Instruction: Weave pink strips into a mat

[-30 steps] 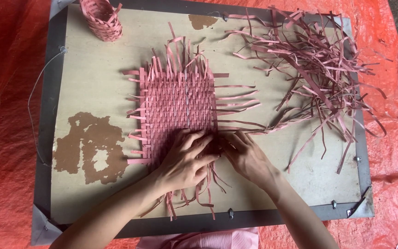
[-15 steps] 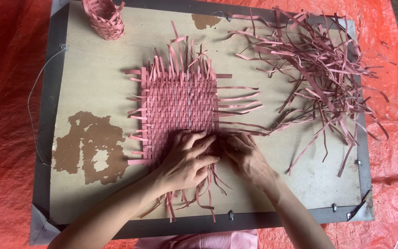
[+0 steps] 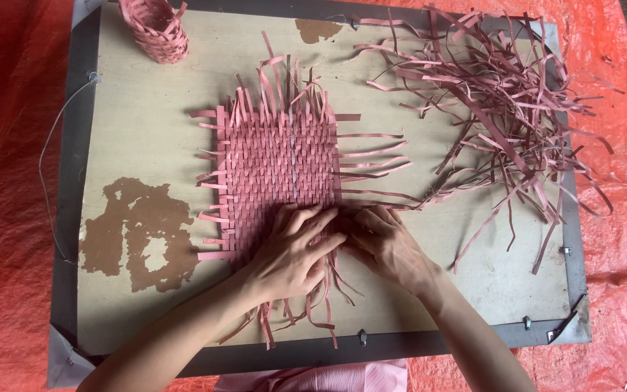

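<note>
Red plastic sheet (image 3: pixel 9 218) lies all around a brown tabletop (image 3: pixel 146 131) with a grey rim.

The left hand (image 3: pixel 292 250) lies flat on the near edge of a pink woven mat (image 3: pixel 281 163). Its fingers (image 3: pixel 321 218) are spread out and press down on the mat, so its grip is loose and holds nothing. The right hand (image 3: pixel 390 243) is just beside it, touching the mat's near right corner. Its fingertips are bent down onto the strips there. It is too hard to see if its grip pinches a strip or only pushes on it.

The mat sits in the middle of the tabletop. Loose strip ends stick out of it on every side, and some poke out from under the hands toward the near rim.

A big messy pile of pink strips (image 3: pixel 495 109) lies on the right part of the tabletop, well apart from the hands. A small pink woven basket (image 3: pixel 155 29) stands at the far left corner. A dark brown patch (image 3: pixel 139 232) marks the tabletop left of the mat.
</note>
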